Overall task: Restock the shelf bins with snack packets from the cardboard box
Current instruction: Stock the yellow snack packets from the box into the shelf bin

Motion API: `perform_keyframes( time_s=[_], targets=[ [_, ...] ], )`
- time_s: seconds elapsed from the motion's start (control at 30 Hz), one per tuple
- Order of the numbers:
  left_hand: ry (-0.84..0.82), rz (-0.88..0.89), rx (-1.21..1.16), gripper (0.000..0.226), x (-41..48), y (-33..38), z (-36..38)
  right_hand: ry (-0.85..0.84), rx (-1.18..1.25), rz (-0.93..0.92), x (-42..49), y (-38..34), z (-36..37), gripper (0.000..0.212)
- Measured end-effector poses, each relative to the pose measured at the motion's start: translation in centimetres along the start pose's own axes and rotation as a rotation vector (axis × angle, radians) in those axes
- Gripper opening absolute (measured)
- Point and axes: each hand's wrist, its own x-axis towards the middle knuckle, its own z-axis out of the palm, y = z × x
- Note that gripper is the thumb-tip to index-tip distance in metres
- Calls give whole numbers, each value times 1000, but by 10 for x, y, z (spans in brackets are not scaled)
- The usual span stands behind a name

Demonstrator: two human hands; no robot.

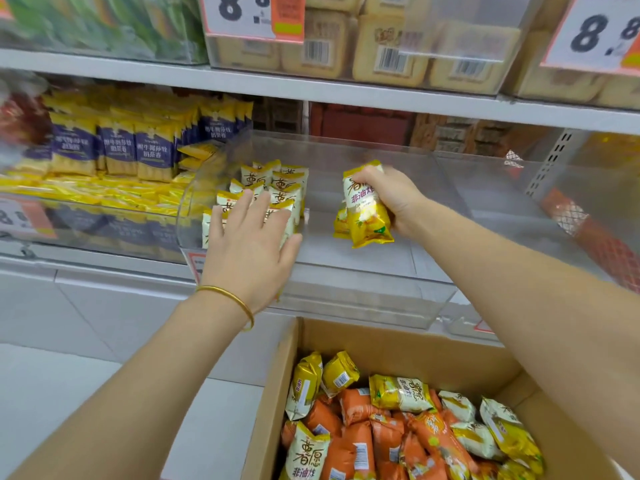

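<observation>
The left hand (pixel 247 237) lies flat with fingers spread, pressing on the packet row (pixel 284 183) that stands at the left end of the bin (pixel 363 306). At 3 o'clock from it, well apart, the right hand (pixel 393 199) grips yellow packets (pixel 367 216) upright inside the same clear bin; whether they touch its floor cannot be told. At 6 o'clock the box (pixel 398 344) stands open, with loose packets (pixel 381 431), yellow and orange, heaped inside. At 9 o'clock, blue packs (pixel 117 147) fill the neighbouring bin.
</observation>
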Motion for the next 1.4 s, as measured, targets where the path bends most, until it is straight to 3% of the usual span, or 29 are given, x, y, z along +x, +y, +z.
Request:
perform_keyframes(
  time_s=[0.13, 0.33, 0.53, 0.73, 1.03, 1.17, 1.27, 1.4],
  targets=[
    [-9, 43, 51, 70, -3, -4, 9, 35, -193, -31, 31, 7, 26, 12],
    [27, 57, 28, 60, -2, -5, 16, -61, -324, -118, 105, 36, 40, 37],
    [89, 66, 18, 55, 1, -6, 23, -19, -350, -111, 84, 30, 41, 8],
    [27, 33, -19, 74, -1, -3, 18, 18, -194, -74, 86, 39, 30, 13],
    [-16, 19, -23, 83, -1, -3, 16, 179, -74, -24, 83, 39, 51, 12],
    [-4, 19, -24, 84, 0, -3, 15, 286, -135, -44, 87, 42, 65, 38],
    [-24, 24, 2, 85, -1, -3, 16, 250, -57, 15, 84, 40, 62, 50],
    [-13, 27, 5, 84, 0, -2, 15, 102, -148, 38, 77, 46, 52, 108]
  ],
)
